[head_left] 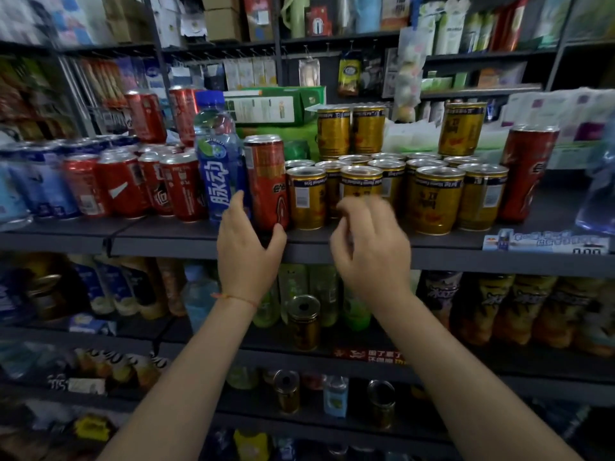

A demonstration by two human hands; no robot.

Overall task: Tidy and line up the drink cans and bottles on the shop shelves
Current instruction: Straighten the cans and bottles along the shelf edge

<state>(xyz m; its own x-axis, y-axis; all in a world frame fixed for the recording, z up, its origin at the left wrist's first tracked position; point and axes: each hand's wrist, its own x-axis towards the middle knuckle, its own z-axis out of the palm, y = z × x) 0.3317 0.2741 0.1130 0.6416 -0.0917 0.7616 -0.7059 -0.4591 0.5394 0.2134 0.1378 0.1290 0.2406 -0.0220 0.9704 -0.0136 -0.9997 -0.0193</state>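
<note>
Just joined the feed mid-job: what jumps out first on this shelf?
The block of gold cans at the centre-right of the main shelf, with three more stacked on top behind. Left of it, a tall red can and a blue bottle stand at the shelf front, with the left hand reaching between them. The right hand, blurred, hangs with curled fingers before the front gold cans.

In the middle of the frame a shelf [366,242] carries a cluster of short cans [396,191], with three more cans [351,129] standing on top of them. Left of the cluster stand a tall can [266,181], then a bottle [218,154], then rows of cans [133,181] reaching the left edge. Another tall can [529,171] stands right of the cluster, and lower shelves [299,356] hold further bottles.
</note>
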